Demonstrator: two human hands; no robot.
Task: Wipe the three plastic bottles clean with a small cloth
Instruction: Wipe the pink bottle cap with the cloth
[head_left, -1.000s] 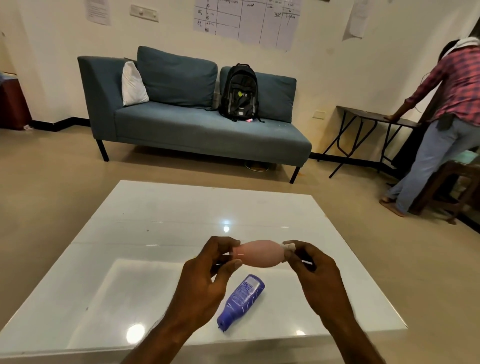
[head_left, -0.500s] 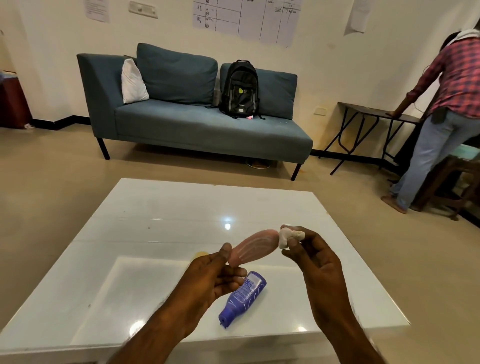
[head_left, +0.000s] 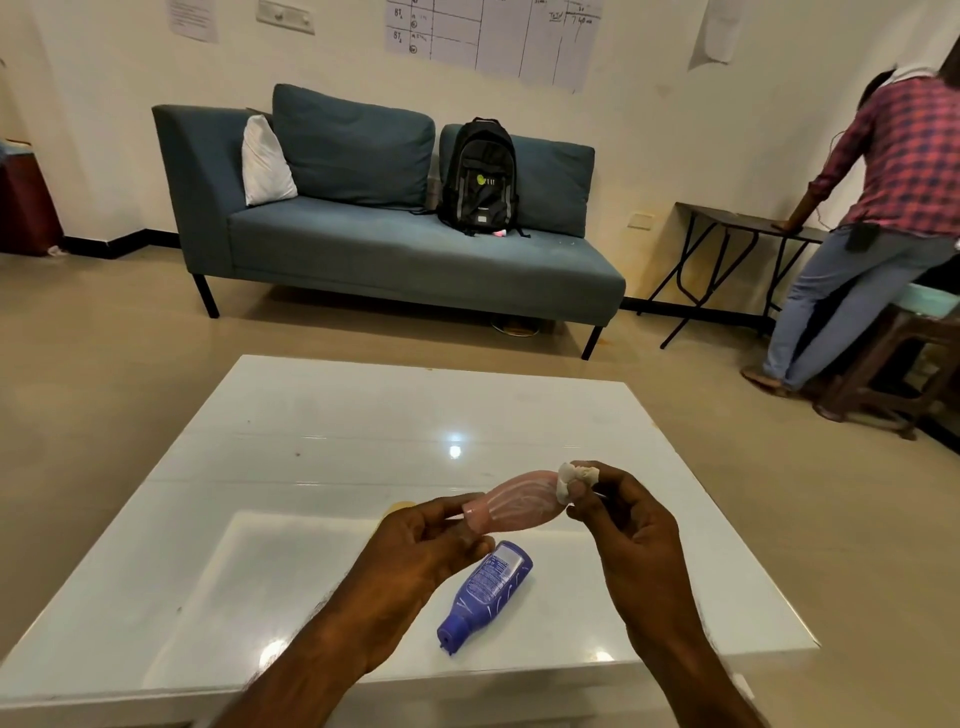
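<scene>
My left hand (head_left: 426, 545) grips the cap end of a pink plastic bottle (head_left: 519, 501), which is held above the white table (head_left: 322, 415) and tilted up to the right. My right hand (head_left: 618, 514) pinches a small white cloth (head_left: 571, 478) against the bottle's far end. A purple-blue bottle (head_left: 488, 592) lies on its side on the table just below my hands, its cap toward me. A sliver of something yellowish (head_left: 397, 506) shows behind my left hand; I cannot tell what it is.
A blue sofa (head_left: 395, 254) with a black backpack (head_left: 480, 179) stands across the floor beyond the table. At the right, a person in a checked shirt (head_left: 893, 208) leans on a dark folding table (head_left: 737, 228) near a wooden stool (head_left: 898, 374).
The pink bottle went from level to tilted up at the right. My left hand has shifted to its cap end, and the cloth sits at the far end.
</scene>
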